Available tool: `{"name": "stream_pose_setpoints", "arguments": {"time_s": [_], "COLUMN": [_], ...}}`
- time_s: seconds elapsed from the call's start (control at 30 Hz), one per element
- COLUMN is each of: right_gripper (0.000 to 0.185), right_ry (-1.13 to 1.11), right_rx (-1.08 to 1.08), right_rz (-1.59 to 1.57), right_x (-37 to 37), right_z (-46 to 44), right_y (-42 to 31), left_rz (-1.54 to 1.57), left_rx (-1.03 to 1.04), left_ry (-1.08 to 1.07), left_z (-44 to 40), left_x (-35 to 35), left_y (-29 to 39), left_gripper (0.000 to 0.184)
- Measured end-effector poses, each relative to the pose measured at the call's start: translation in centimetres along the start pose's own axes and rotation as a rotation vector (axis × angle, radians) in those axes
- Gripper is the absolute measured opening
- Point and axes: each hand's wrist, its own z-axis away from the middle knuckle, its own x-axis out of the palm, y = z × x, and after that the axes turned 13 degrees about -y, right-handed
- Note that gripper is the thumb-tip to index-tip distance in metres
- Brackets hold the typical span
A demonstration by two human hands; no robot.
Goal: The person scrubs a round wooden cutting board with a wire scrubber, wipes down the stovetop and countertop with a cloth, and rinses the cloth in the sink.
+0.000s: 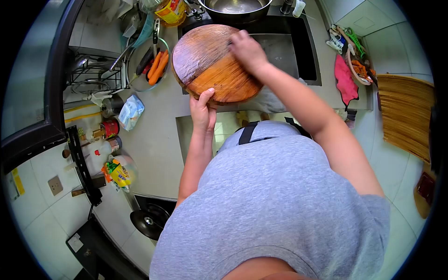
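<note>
A round wooden cutting board (219, 77) is tilted up over the near edge of the sink. Its upper left part looks wet and shiny, and the lower part is a deeper orange-brown. My left hand (203, 109) grips the board's near rim, thumb on top and fingers underneath. Against the board's upper right face, my right hand (248, 52) presses with curled fingers; whatever lies under them, if anything, is hidden. Behind the board sits the dark sink (305, 56), partly covered by it. A crumpled clear plastic sheet or bag (275, 99) shows below the board.
Left of the board, a glass bowl (133, 77) holds carrots (158, 67) and a dark long vegetable. A metal pan (235, 7) stands behind the sink. On the left counter lie a blue-white packet (132, 112) and a yellow-green packet (117, 173). A pink cloth (345, 81) hangs at right.
</note>
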Motion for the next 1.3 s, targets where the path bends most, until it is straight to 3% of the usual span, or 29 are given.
{"name": "stream_pose_setpoints", "arguments": {"time_s": [0.1,0.17,0.2,0.33,0.43,0.5,0.57,0.63,0.67,0.7,0.77,0.8,0.97,1.1,1.17,1.2,1.3], "right_gripper": [0.023,0.026,0.025,0.023,0.025,0.025,0.026,0.025,0.023,0.023,0.024,0.025,0.022,0.024,0.025,0.025,0.021], "right_ry": [0.055,0.033,0.034,0.004,-0.032,0.027,0.025,0.005,-0.002,0.072,-0.043,-0.007,0.031,0.048,-0.031,0.061,0.079], "right_rx": [0.295,0.287,0.091,-0.183,-0.103,0.227,0.22,-0.124,-0.131,-0.339,-0.288,-0.324,0.126,-0.336,-0.368,-0.368,-0.078], "right_rz": [-0.024,-0.001,0.057,-0.209,-0.101,-0.118,-0.118,0.055,-0.157,-0.101,-0.287,-0.231,-0.123,-0.143,-0.248,-0.203,-0.122], "right_x": [0.0,-0.1,0.5,0.3,-0.2,0.5,-0.5,-1.0,-0.4,-1.1,-1.5,-1.2,-2.2,0.0,-0.9,-0.5,-0.9], "right_z": [-0.4,0.2,0.7,1.7,0.0,-0.9,-0.8,0.2,0.6,1.6,2.0,1.3,0.5,2.4,2.8,2.1,0.7], "right_y": [5.1,3.1,1.2,-5.9,-1.3,2.9,1.6,-2.5,-5.2,-7.8,-8.8,-6.9,1.0,-5.8,-7.7,-6.3,0.1], "left_rz": [-0.014,-0.016,0.004,0.024,0.027,0.024,-0.027,-0.045,-0.068,-0.068,-0.014,-0.012,0.004,0.002,0.02,0.024,0.012], "left_rx": [0.0,-0.005,-0.02,-0.051,-0.058,-0.042,-0.04,-0.044,-0.044,-0.043,-0.008,-0.001,0.005,0.031,0.012,0.023,0.055], "left_ry": [-0.006,-0.01,-0.019,-0.026,-0.026,-0.035,-0.035,-0.062,-0.089,-0.086,-0.075,-0.07,-0.037,0.0,-0.008,-0.005,0.009], "left_z": [0.4,0.2,-0.1,-0.7,-0.5,-0.5,-0.4,-0.9,-1.2,-1.5,-1.8,-1.8,-1.6,-2.2,-2.6,-2.6,-2.3], "left_x": [0.1,0.3,0.4,-0.2,-0.4,-0.1,0.4,0.5,0.5,0.3,0.0,0.0,-0.1,-1.0,-1.0,-1.1,-0.4], "left_y": [-0.2,-0.5,-0.8,-0.9,-0.5,-0.3,-0.5,-0.8,-0.9,-0.8,-0.4,-0.4,-0.4,-1.5,-1.2,-1.0,-0.5], "left_gripper": [0.053,0.053,0.053,0.052,0.053,0.053,0.052,0.053,0.054,0.054,0.053,0.054,0.057,0.055,0.055,0.054,0.054]}}
